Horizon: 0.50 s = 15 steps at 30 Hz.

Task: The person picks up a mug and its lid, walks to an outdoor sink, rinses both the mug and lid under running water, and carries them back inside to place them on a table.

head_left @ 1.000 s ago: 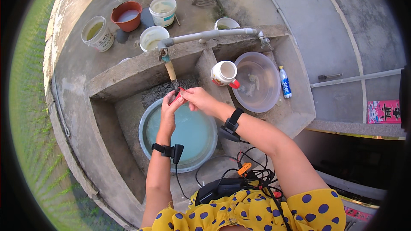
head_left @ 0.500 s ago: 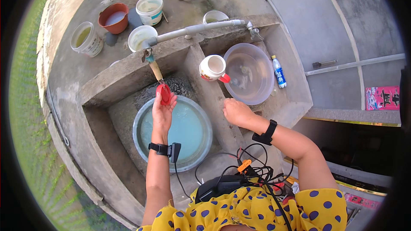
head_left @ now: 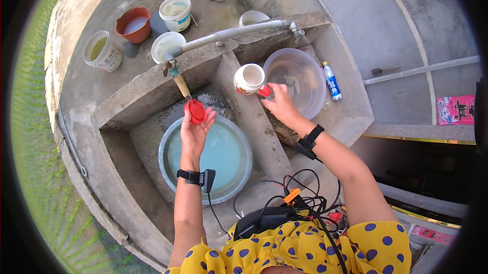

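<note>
My left hand (head_left: 193, 134) holds a round red lid (head_left: 196, 112), tilted, right under the pale spout of the left tap (head_left: 173, 68). Below that hand, a blue-grey basin (head_left: 247, 158) of cloudy bluish water sits in the left sink bay. On the concrete divider stands a white mug (head_left: 244, 82) with a red handle (head_left: 264, 91). My right hand (head_left: 283, 106) is at that handle, thumb and fingers apart; whether it touches the handle I cannot tell. Beyond the right hand, a clear plastic tub (head_left: 317, 102) rests in the right bay.
A blue-labelled bottle (head_left: 331, 81) lies on the right ledge. The grey pipe (head_left: 223, 35) crosses above the sink's back wall. Behind it are several white buckets (head_left: 175, 14) and a reddish-brown bucket (head_left: 138, 33). Black cables (head_left: 317, 198) hang near my waist.
My right hand has moved forward to the mug's handle, and its fingers have opened from a loosely closed shape. My left hand has turned the red lid so its face shows more.
</note>
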Each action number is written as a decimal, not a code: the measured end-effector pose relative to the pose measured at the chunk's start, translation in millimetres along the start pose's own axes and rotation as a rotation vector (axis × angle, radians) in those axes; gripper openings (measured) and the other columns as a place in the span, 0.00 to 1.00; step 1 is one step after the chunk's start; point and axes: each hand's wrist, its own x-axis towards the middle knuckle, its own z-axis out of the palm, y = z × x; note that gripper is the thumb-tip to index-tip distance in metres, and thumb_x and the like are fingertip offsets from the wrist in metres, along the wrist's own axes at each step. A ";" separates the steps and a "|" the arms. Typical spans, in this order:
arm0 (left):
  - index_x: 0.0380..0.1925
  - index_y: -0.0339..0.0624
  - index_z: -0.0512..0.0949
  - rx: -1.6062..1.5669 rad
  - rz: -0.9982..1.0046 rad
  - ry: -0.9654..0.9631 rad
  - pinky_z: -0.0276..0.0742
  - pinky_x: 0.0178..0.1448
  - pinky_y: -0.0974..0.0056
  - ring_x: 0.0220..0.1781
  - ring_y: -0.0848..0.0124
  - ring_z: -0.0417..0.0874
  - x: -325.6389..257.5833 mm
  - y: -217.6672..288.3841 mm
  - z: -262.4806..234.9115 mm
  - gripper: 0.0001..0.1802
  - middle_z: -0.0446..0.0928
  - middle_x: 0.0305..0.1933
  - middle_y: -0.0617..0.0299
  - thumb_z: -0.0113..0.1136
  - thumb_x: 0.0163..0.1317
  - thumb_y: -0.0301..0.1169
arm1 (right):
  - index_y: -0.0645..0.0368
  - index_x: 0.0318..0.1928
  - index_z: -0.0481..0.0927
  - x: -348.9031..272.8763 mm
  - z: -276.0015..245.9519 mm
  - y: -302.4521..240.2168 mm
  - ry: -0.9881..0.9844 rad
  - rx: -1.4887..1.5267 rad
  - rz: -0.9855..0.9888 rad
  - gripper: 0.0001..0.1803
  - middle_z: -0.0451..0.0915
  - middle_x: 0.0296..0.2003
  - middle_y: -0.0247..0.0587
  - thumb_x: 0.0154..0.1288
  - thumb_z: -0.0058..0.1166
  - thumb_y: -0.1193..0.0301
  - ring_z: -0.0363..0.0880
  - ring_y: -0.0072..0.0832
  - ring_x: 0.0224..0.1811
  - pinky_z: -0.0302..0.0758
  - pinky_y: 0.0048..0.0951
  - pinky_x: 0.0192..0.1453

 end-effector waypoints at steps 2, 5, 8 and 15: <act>0.61 0.42 0.68 0.018 0.003 -0.004 0.73 0.63 0.54 0.58 0.53 0.79 -3.4 3.0 0.6 0.34 0.76 0.58 0.46 0.49 0.67 0.58 | 0.65 0.56 0.68 10.5 13.3 7.7 0.014 0.044 0.024 0.23 0.64 0.54 0.50 0.64 0.60 0.69 0.77 0.29 0.34 0.78 0.30 0.40; 0.63 0.41 0.66 0.044 0.012 -0.011 0.71 0.65 0.53 0.59 0.53 0.78 -12.6 9.8 -5.9 0.34 0.75 0.59 0.45 0.50 0.68 0.56 | 0.64 0.44 0.72 17.2 18.6 -3.3 0.018 0.241 0.139 0.14 0.69 0.47 0.47 0.65 0.59 0.69 0.78 0.29 0.29 0.78 0.29 0.33; 0.63 0.41 0.66 0.067 0.032 -0.009 0.70 0.66 0.54 0.59 0.54 0.79 -25.1 16.4 -7.8 0.34 0.75 0.59 0.45 0.49 0.68 0.55 | 0.64 0.36 0.73 17.3 20.2 -12.8 0.036 0.435 0.188 0.11 0.74 0.37 0.43 0.66 0.58 0.69 0.77 0.25 0.21 0.75 0.26 0.22; 0.64 0.41 0.65 0.139 0.080 0.068 0.67 0.67 0.55 0.58 0.58 0.79 -61.7 37.9 -21.0 0.35 0.75 0.59 0.47 0.50 0.68 0.55 | 0.62 0.35 0.74 -1.5 19.7 -50.9 -0.047 0.217 -0.089 0.09 0.77 0.33 0.45 0.66 0.56 0.68 0.79 0.36 0.24 0.77 0.35 0.29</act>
